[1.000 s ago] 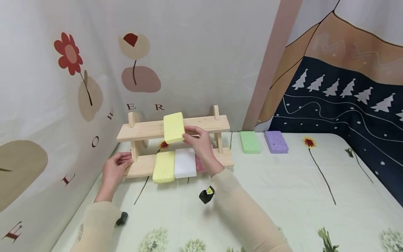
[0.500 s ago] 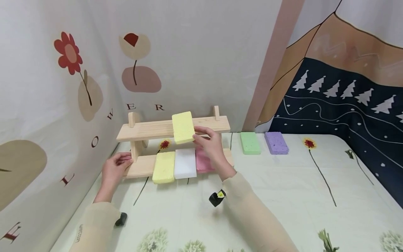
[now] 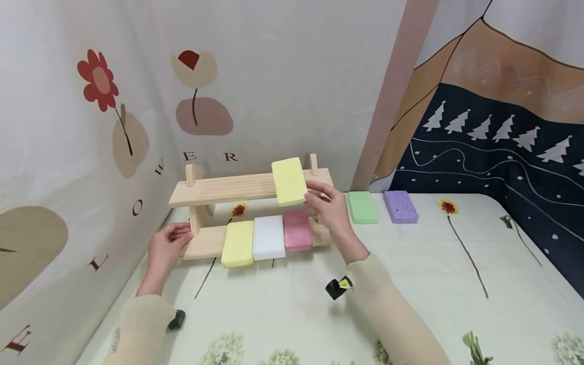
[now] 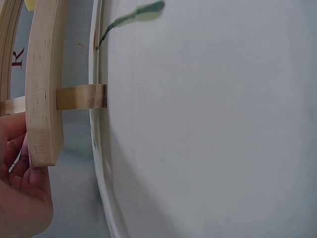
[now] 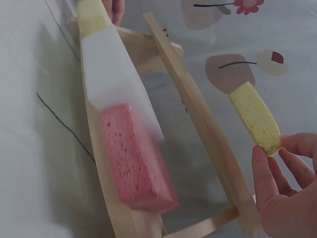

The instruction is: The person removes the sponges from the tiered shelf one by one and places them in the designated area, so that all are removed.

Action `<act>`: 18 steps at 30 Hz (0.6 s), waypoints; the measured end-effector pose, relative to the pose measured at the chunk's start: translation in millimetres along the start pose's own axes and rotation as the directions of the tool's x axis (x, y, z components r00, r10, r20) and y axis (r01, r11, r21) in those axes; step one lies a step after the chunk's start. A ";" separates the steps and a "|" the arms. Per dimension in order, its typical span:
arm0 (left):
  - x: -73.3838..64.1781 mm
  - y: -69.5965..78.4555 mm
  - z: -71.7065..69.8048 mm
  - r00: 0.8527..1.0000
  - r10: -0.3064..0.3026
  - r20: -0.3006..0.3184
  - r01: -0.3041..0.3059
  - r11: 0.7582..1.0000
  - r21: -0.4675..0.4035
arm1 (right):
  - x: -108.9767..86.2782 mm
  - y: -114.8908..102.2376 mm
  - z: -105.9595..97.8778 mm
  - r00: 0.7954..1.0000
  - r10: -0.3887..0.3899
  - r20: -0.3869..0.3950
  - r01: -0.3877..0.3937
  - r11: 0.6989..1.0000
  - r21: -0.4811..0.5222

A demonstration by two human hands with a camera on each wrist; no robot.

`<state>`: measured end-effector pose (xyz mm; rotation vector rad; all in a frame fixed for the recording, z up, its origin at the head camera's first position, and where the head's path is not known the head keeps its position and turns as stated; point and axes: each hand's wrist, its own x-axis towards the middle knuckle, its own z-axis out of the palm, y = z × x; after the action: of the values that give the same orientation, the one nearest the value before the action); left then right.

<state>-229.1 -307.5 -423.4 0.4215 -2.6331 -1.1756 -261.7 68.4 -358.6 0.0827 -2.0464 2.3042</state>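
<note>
A two-tier wooden shelf [image 3: 219, 190] stands by the back curtain. My left hand [image 3: 166, 246] holds the left end of its lower board [image 4: 44, 99], thumb and fingers on either side of the wood. My right hand [image 3: 330, 208] pinches a yellow sponge [image 3: 289, 181] by its lower right corner. That sponge is tilted and overlaps the right part of the upper board in the head view; the right wrist view shows the sponge [image 5: 256, 119] apart from the wood. On the lower board lie another yellow sponge [image 3: 238, 243], a white sponge [image 3: 268, 237] and a pink sponge [image 3: 298, 230], side by side.
Right of the shelf, a green sponge [image 3: 362, 207] and a purple sponge [image 3: 400, 207] lie on the flower-print tablecloth [image 3: 424, 263]. Printed curtains [image 3: 283, 76] hang behind and to the left. Each wrist wears a small black camera [image 3: 337, 288].
My right hand has moved to the right along the upper board with the yellow sponge, uncovering the pink sponge below. The left hand has stayed on the shelf's left end.
</note>
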 end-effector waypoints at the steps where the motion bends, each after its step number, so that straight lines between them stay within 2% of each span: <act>1: 0.3 -0.4 0.2 1.000 0.001 0.000 -0.001 1.000 -0.001 | -0.4 0.0 -2.8 1.000 0.001 -0.005 -0.001 1.000 0.009; 12: 1.1 0.1 1.5 1.000 -0.005 -0.003 0.004 1.000 -0.004 | -3.4 -0.5 -31.5 0.998 -0.035 -0.043 0.035 0.999 -0.006; 18: 0.8 -1.9 0.1 1.000 0.006 -0.004 -0.006 1.000 -0.005 | -5.2 1.3 -48.6 0.997 -0.026 -0.070 0.026 1.000 -0.007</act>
<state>-229.6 -309.0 -424.9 0.4140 -2.6256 -1.1776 -256.7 116.5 -366.0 0.0280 -2.0066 2.2525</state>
